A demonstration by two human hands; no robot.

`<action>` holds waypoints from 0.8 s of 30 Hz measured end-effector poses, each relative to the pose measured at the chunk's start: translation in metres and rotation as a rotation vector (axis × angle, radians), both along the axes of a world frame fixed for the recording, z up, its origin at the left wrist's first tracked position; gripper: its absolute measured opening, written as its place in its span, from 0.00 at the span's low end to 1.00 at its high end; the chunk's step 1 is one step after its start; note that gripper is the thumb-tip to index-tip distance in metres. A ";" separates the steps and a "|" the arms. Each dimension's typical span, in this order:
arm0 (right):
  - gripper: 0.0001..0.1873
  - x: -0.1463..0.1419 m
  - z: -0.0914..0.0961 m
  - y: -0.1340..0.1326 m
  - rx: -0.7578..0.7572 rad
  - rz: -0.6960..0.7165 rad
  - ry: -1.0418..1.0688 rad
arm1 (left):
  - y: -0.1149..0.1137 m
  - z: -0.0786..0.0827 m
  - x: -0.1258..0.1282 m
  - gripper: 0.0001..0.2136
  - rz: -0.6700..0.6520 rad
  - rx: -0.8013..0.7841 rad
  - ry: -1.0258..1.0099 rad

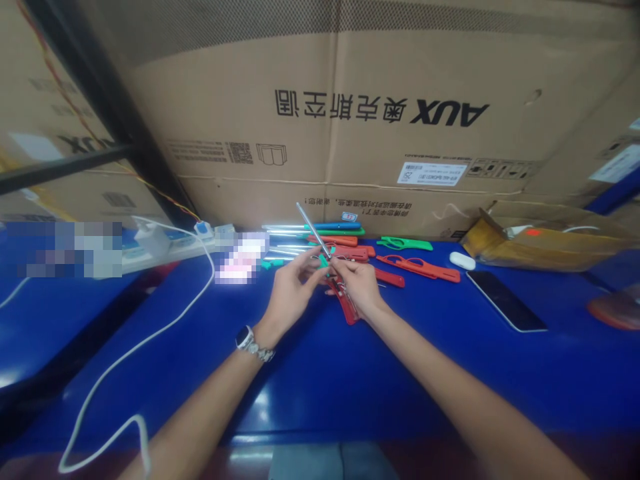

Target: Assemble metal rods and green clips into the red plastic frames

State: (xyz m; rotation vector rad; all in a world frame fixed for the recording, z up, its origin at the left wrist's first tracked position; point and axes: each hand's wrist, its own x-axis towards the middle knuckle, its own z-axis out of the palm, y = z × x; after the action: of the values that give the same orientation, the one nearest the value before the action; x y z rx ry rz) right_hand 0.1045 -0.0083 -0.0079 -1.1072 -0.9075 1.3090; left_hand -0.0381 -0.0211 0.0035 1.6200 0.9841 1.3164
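In front of me, both hands meet over a stick lighter with an exposed inside. My right hand [363, 285] is closed around its red handle shell [349, 311], whose lower end sticks out below the fingers. A thin metal tube [311, 225] points up and to the left from the grip. With bent fingers, my left hand [289, 288] pinches a small green plastic piece [323, 261] beside the tube's base. The fingers partly hide the lighter's inner parts. Just behind lie a red handle shell [391, 277] and lighters with blue handles [340, 227] and metal tubes.
A green shell [405, 244] and an orange-red shell [425, 268] lie to the right. Beyond them are a white earbud case [463, 261], a phone [505, 300] and an open carton [540, 243]. A white cable [145, 340] loops from a power strip [185, 247] on the left.
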 end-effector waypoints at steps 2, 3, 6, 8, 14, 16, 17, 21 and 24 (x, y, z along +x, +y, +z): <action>0.19 -0.001 0.000 0.000 0.012 0.000 -0.001 | 0.001 -0.002 0.000 0.19 0.027 0.004 -0.022; 0.20 -0.001 0.000 -0.001 0.019 0.000 0.001 | 0.001 -0.003 0.000 0.17 0.064 0.017 -0.008; 0.21 -0.002 0.000 -0.001 0.026 -0.003 0.013 | 0.001 -0.004 0.003 0.10 0.183 0.075 0.109; 0.22 -0.003 0.001 -0.002 0.022 -0.010 0.015 | 0.001 -0.005 0.006 0.08 0.215 0.102 0.162; 0.26 -0.004 0.001 -0.004 0.042 -0.010 0.015 | 0.003 -0.005 0.013 0.07 0.281 0.115 0.107; 0.26 -0.004 0.000 -0.004 0.052 -0.009 0.019 | 0.004 -0.007 0.014 0.08 0.239 0.062 0.073; 0.27 -0.003 0.000 -0.004 0.054 -0.012 0.019 | 0.005 -0.008 0.014 0.08 0.215 0.045 0.058; 0.27 -0.003 -0.001 -0.004 0.056 -0.031 0.018 | 0.007 -0.013 0.013 0.08 0.180 0.095 0.072; 0.27 -0.003 -0.002 -0.004 0.047 -0.030 0.050 | 0.007 -0.012 0.013 0.08 0.200 0.161 0.140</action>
State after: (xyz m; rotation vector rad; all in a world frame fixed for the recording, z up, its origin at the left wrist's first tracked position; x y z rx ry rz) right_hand 0.1014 -0.0120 -0.0100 -1.0440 -0.8775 1.2788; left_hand -0.0248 -0.0146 -0.0088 1.7925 1.1749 1.4629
